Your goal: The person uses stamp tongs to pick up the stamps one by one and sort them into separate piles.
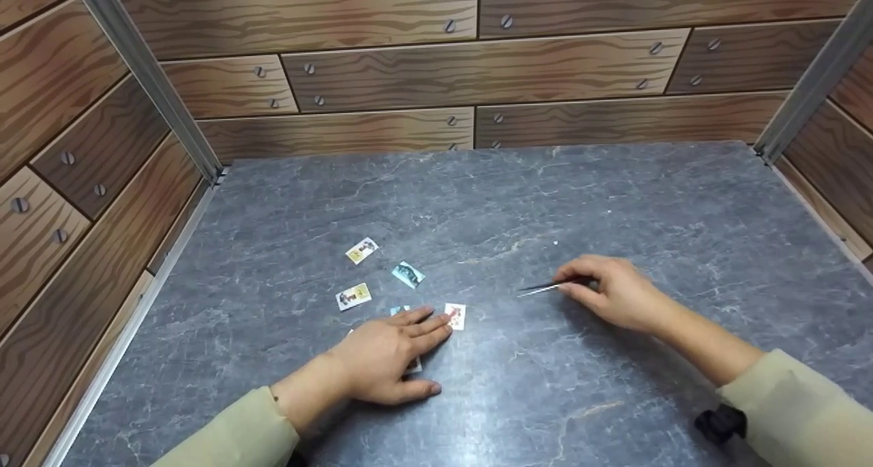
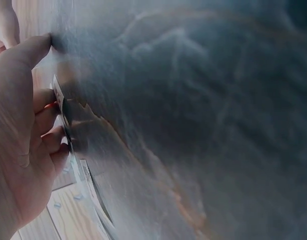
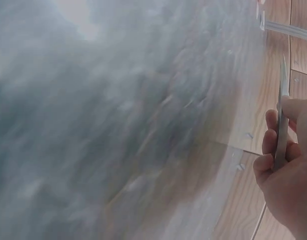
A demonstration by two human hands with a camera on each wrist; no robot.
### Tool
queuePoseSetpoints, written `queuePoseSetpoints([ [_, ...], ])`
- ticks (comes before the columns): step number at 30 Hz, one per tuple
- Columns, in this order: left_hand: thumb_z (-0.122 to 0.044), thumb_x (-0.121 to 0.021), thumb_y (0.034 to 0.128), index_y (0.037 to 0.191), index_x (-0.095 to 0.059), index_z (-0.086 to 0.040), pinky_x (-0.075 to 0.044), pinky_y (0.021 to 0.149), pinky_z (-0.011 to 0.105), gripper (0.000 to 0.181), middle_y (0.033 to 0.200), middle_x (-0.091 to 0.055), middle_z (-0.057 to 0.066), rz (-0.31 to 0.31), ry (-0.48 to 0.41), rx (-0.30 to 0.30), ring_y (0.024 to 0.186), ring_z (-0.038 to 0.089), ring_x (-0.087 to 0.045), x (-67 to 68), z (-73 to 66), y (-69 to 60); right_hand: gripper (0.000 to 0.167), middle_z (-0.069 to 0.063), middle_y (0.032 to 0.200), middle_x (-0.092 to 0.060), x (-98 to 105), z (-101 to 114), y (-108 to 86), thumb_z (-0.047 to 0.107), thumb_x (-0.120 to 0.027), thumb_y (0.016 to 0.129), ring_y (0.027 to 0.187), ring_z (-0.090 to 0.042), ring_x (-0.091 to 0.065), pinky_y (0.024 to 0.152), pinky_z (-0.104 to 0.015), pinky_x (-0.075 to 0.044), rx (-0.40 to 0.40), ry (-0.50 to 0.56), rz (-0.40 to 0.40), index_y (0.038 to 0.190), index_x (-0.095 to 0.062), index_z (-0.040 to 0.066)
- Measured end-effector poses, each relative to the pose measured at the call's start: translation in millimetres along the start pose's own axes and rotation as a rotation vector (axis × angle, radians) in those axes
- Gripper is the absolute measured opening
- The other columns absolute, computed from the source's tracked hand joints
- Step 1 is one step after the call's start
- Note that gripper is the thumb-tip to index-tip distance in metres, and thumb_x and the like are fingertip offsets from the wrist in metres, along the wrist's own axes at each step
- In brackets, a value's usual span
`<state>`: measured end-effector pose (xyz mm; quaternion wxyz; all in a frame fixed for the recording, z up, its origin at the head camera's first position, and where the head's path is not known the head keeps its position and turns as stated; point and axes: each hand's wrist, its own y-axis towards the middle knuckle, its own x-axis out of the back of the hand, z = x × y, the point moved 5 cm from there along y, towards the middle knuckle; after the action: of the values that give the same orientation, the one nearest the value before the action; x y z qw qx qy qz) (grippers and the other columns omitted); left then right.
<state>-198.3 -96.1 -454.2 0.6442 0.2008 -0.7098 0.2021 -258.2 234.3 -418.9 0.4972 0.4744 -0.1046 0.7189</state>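
Note:
My left hand (image 1: 389,351) lies palm down on the table, fingers spread, its fingertips touching a small stamp-like card with a red figure (image 1: 455,316). Other cards are partly covered by this hand. In the left wrist view the left hand (image 2: 23,130) has a card edge (image 2: 59,95) by its fingers. My right hand (image 1: 617,293) pinches dark-handled tweezers (image 1: 540,290), tips apart and pointing left, over the table. The right wrist view shows the right hand (image 3: 293,165) around the tweezers (image 3: 283,115).
Beyond the left hand lie a teal card (image 1: 408,275), a yellow-and-white card (image 1: 362,250) and a similar one (image 1: 353,296). A tiny white scrap (image 1: 555,243) is on the grey marbled table (image 1: 505,201). Wood-patterned walls (image 1: 382,78) stand at the back and sides.

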Motion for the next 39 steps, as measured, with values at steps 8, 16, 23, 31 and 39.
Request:
queuePoseSetpoints([
  [8,-0.065,-0.051,0.1037,0.164,-0.041,-0.009,-0.035,0.124,0.04,0.083,0.169,-0.038,0.006,-0.005,0.003,-0.003,0.154,0.031,-0.038,-1.0,-0.1,-0.5,0.009,0.008,0.096,-0.074,-12,14,23.3,0.011,-0.079,0.096,0.083,-0.006,-0.062,0.072,-0.038,-0.055,0.057,0.035,0.046,0.104,-0.081,0.014],
  [16,-0.065,-0.052,0.1033,0.164,-0.041,-0.009,-0.034,0.125,0.039,0.083,0.169,-0.038,0.006,-0.007,0.018,0.0,0.154,0.031,-0.038,-1.3,-0.1,-1.0,0.01,0.005,0.098,-0.076,-25,20,43.7,0.014,-0.079,0.095,0.084,-0.01,-0.061,0.075,-0.036,-0.052,0.042,0.057,0.133,0.105,-0.082,0.015],
  [23,-0.065,-0.051,0.1038,0.164,-0.04,-0.009,-0.034,0.125,0.039,0.083,0.169,-0.038,0.006,0.001,0.016,-0.001,0.155,0.031,-0.037,-1.1,-0.6,-0.4,0.011,0.004,0.1,-0.075,-35,22,51.8,0.016,-0.079,0.096,0.087,-0.014,-0.062,0.079,-0.037,-0.049,0.037,0.077,0.199,0.107,-0.083,0.016],
  [31,-0.065,-0.049,0.1044,0.164,-0.041,-0.008,-0.033,0.125,0.039,0.083,0.168,-0.039,0.008,-0.011,0.029,-0.019,0.154,0.032,-0.038,0.5,-1.5,0.5,0.01,0.002,0.101,-0.076,-45,24,55.9,0.015,-0.08,0.096,0.091,-0.017,-0.068,0.079,-0.037,-0.054,0.072,0.073,0.207,0.105,-0.083,0.014],
  [39,-0.065,-0.05,0.1042,0.164,-0.041,-0.008,-0.033,0.125,0.039,0.083,0.168,-0.039,0.009,-0.017,0.029,-0.026,0.154,0.033,-0.038,1.0,-1.0,0.9,0.011,0.001,0.102,-0.076,-49,25,57.9,0.017,-0.079,0.097,0.096,-0.022,-0.07,0.084,-0.043,-0.056,0.084,0.04,0.215,0.106,-0.084,0.013],
])
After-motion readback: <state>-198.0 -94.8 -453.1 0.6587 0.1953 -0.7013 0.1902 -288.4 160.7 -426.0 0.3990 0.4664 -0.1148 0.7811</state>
